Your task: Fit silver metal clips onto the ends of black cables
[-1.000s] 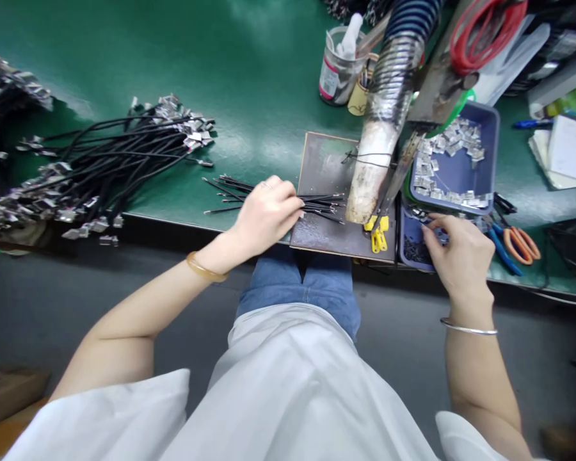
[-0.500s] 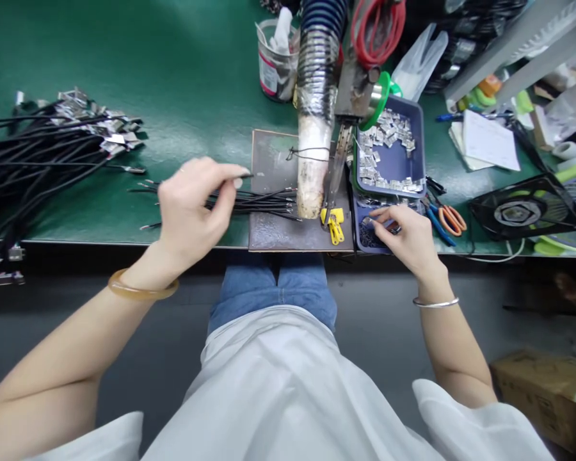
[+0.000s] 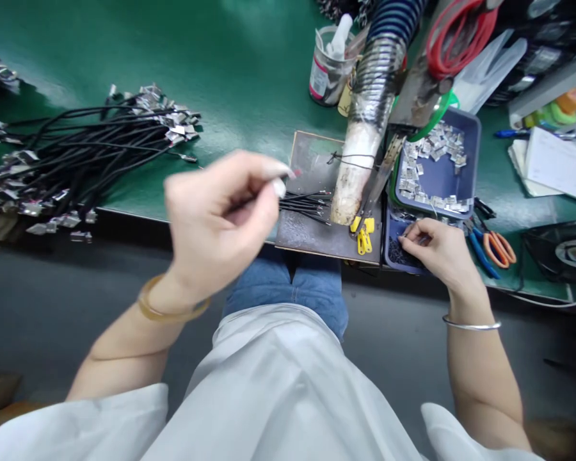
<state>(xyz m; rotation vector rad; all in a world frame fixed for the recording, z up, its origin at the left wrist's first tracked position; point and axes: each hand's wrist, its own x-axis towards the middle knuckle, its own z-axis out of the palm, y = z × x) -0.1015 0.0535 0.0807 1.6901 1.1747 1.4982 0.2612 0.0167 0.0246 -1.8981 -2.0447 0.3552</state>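
Note:
My left hand is closed in a pinch on a thin black cable, whose reddish stripped tip shows blurred beyond the fingertips. Below it, several black cables lie with their ends on a brown board. My right hand reaches into a small blue tray of tiny black parts. Its thumb and forefinger are pressed together; what they hold, if anything, is too small to make out. Right behind that hand stands a larger tray with silver metal connector pieces.
A flexible duct and a metal stand rise over the board, with a yellow clip near their base. Cables with silver connectors are piled left. Blue pliers, orange-handled scissors and a black fan lie right.
The view has turned left, so the bench appears further right. My left hand has come up nearer the camera with the cable. My right hand remains at the small tray, fingertips pinched.

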